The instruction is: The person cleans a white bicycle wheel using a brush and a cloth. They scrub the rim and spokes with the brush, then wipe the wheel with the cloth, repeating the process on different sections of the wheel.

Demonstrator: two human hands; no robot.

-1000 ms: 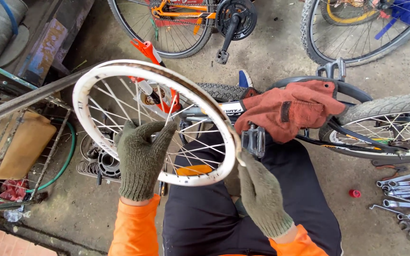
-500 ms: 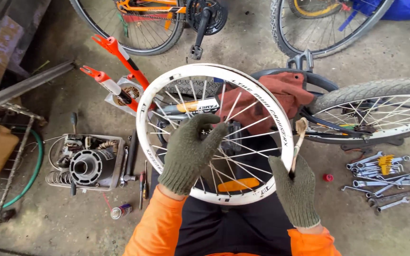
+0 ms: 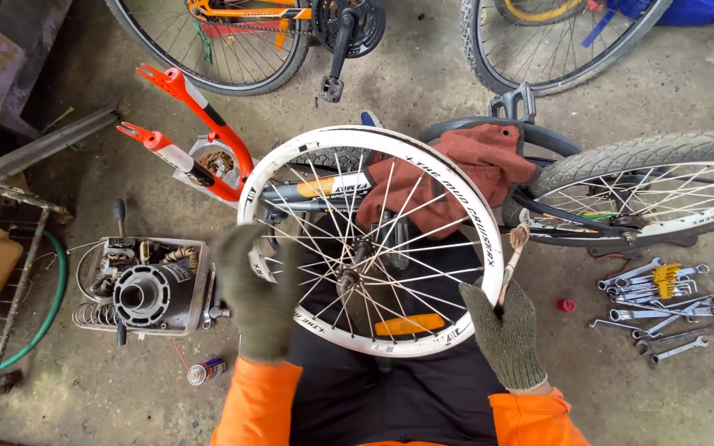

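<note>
A white bicycle wheel (image 3: 489,239) without a tyre stands over my lap, with silver spokes, a hub (image 3: 349,277) and an orange reflector (image 3: 411,324). My left hand (image 3: 258,297), in a grey-green knit glove, lies against the left side of the rim. It is blurred, so I cannot tell its grip. My right hand (image 3: 502,330), gloved the same, holds a small wooden-handled brush (image 3: 512,252) whose head touches the right side of the rim.
A bicycle lies behind the wheel with a red cloth (image 3: 481,165) over it and a tyred wheel (image 3: 646,190) at right. Wrenches (image 3: 663,301) lie on the concrete. At left are an orange fork (image 3: 200,140), an engine cylinder (image 3: 146,289) in a tray and a spray can (image 3: 208,370).
My left hand has slid from the spokes near the hub out to the left side of the rim. The right hand stays at the right rim with the brush.
</note>
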